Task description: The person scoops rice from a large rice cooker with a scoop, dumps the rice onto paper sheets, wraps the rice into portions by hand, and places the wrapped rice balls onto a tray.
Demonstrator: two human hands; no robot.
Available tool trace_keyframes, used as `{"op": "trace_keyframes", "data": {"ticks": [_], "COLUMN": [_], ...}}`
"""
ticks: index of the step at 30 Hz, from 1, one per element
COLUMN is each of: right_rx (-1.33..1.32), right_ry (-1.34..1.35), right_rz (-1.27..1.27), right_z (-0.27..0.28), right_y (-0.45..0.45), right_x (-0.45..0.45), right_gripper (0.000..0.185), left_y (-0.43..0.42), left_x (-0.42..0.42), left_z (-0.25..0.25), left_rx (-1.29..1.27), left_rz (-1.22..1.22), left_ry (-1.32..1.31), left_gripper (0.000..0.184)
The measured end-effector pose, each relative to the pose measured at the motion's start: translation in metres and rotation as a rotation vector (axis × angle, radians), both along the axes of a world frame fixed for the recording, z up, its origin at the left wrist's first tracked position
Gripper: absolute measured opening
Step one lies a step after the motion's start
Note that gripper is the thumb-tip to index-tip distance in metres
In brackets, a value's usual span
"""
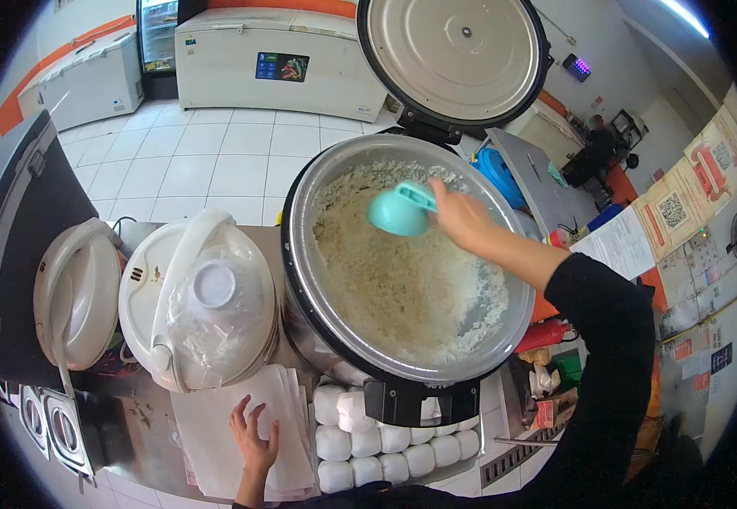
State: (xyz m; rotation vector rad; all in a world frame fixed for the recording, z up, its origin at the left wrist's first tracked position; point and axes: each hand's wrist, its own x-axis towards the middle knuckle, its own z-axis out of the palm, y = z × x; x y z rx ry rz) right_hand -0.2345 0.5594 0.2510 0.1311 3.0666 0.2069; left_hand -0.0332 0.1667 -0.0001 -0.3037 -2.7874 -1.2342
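A large round cooker (305,280) stands open with cooked rice (385,288) inside, some of it stuck along the wall. Over the rice, my right hand (462,216) is closed around the handle of a turquoise scoop (399,210). The scoop's rounded side faces up. My left hand (254,434) is over white paper sheets (233,424) with its fingers apart, holding nothing. Beside the sheets, white wrapped bundles (364,441) lie in rows below the cooker's front edge.
Left of the cooker are a white lidded container (148,314) with a plastic bag and cup on it, and another white lidded pot (89,297). The cooker's raised lid (462,51) stands behind. Chest freezers (275,68) line the back. A person (593,153) is far right.
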Motion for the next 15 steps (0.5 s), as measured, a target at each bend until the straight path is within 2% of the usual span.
{"op": "trace_keyframes", "data": {"ticks": [4, 7, 9, 10, 12, 15], "right_rx": [0.076, 0.042, -0.003, 0.000, -0.074, -0.068], "right_ry": [0.195, 0.141, -0.029, -0.031, -0.122, -0.209], "right_rz": [0.146, 0.168, 0.187, 0.189, 0.165, 0.243], "right_z": [-0.019, -0.040, -0.057, -0.058, -0.055, -0.052], "right_y": [-0.008, -0.032, -0.035, -0.033, -0.032, -0.025], "right_x": [-0.020, -0.025, -0.028, -0.029, -0.034, -0.040], "right_gripper": [0.023, 0.025, 0.021, 0.021, 0.033, 0.039], "left_y": [0.018, 0.021, 0.021, 0.021, 0.019, 0.015], "left_x": [0.001, 0.008, 0.012, 0.013, 0.015, 0.016], "left_z": [0.004, 0.004, 0.004, 0.003, 0.001, 0.004], "left_rx": [0.055, 0.078, 0.066, 0.069, 0.055, 0.078], "left_rz": [-0.040, -0.050, -0.053, -0.052, -0.050, -0.017], "left_ry": [-0.006, -0.031, -0.040, -0.043, -0.044, -0.064], "left_gripper": [0.037, 0.037, 0.036, 0.036, 0.034, 0.034]}}
